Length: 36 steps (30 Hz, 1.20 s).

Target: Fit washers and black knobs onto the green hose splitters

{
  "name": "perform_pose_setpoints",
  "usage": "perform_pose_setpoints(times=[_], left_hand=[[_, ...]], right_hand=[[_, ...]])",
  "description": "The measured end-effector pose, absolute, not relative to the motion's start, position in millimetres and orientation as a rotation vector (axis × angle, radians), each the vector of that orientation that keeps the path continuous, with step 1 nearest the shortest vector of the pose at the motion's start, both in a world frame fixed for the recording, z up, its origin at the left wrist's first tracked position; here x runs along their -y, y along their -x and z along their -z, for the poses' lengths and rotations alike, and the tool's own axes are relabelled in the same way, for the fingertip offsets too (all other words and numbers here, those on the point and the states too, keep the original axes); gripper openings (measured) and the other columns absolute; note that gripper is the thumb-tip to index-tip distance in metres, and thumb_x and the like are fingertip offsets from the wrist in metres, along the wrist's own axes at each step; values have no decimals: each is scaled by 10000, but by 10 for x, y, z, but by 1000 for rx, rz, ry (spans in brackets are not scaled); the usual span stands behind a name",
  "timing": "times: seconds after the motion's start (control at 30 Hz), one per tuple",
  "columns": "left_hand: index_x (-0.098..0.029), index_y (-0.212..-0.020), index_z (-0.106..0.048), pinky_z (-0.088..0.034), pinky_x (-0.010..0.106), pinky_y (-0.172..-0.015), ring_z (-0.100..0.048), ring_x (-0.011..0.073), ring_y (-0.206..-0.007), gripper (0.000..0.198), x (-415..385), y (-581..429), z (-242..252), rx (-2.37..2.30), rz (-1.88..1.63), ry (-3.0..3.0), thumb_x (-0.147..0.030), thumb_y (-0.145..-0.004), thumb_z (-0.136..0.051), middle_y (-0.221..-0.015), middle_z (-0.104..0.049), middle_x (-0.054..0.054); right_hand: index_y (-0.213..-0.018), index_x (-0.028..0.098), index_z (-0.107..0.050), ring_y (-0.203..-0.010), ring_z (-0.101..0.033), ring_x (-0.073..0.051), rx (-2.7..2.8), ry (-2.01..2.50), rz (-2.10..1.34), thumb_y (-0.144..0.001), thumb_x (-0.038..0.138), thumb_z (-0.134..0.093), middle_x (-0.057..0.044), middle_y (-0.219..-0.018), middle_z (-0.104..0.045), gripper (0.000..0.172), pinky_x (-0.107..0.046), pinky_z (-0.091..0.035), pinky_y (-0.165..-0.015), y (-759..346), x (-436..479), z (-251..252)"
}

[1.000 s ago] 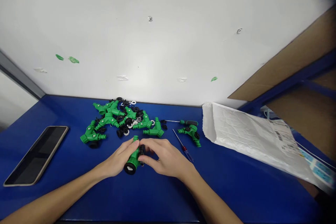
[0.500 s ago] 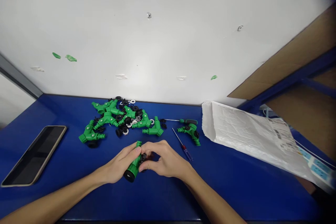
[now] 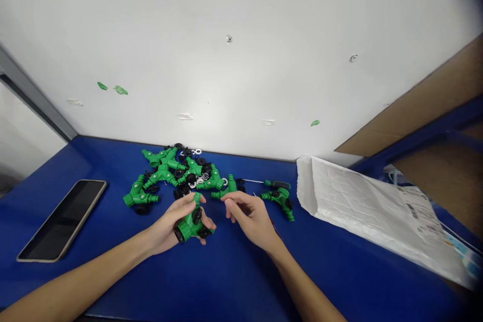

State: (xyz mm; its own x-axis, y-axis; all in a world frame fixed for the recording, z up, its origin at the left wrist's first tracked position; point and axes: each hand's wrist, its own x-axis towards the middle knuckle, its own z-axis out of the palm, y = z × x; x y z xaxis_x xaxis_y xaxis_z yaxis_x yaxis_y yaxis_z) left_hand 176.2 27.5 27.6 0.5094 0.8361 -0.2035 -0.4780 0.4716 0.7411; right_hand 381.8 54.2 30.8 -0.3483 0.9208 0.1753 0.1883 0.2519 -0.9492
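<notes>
My left hand (image 3: 171, 224) is closed around a green Y-shaped hose splitter (image 3: 187, 225), with black valve knobs and a wide black-lined end facing down-left. To its right, apart from the splitter, my right hand (image 3: 251, 219) has its fingers curled, thumb near the index fingertip; whether anything sits between them is hidden. Just beyond the right fingertips lies another green splitter body (image 3: 230, 186), partly covered by that hand. One more splitter with black knobs (image 3: 281, 201) rests right of the right hand.
Several green splitters (image 3: 162, 173) lie at the back, among black fittings (image 3: 178, 192) and white rings (image 3: 198, 151). A screwdriver (image 3: 277, 184) lies behind my right hand. A phone (image 3: 64, 221) is at left, a white plastic mailer (image 3: 362, 206) at right. A white wall (image 3: 241, 85) stands behind.
My right hand has come off the splitter and moved up and right, now covering most of the red-handled screwdriver. In my left hand the splitter has turned, showing its knobs. The view has shifted slightly.
</notes>
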Motion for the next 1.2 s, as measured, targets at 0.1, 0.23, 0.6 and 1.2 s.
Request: perform_pose_setpoints(times=[0.1, 0.23, 0.6, 1.2], left_hand=[[-194, -1030, -520, -568, 396, -683, -656, 288, -958, 371, -243, -1617, -263, -595, -878, -736, -240, -744, -751, -840, -690, 61], [-166, -969, -528, -567, 463, -732, -666, 293, -959, 305, -56, -1552, -156, -627, -825, -736, -212, -752, -738, -792, -700, 67], [-154, -695, -482, -564, 365, -608, -672, 243, -800, 204, 8, -1596, -166, -553, -757, -704, -40, -579, -606, -817, -712, 96], [-156, -670, -468, -568, 389, -614, -647, 176, -619, 223, -45, -1623, -140, -525, -723, -685, -91, -535, -634, -738, -697, 65]], right_hand=[[-809, 154, -650, -496, -504, -112, 1715, 1142, -1050, -919, 440, -522, 8, -582, -553, 332, -222, -407, -473, -3854, -584, -305], [-819, 162, -641, -502, -503, -124, 1870, 1192, -932, -935, 391, -497, 0, -593, -563, 294, -232, -392, -472, -3751, -616, -321], [-850, 175, -653, -833, -579, -200, 2620, 837, -381, -866, 160, -594, -57, -847, -639, 64, -313, -462, -771, -2902, -1017, -524], [-839, 181, -669, -753, -600, -194, 2306, 1049, -371, -899, 240, -520, -52, -795, -674, 172, -307, -463, -720, -3239, -1312, -505]])
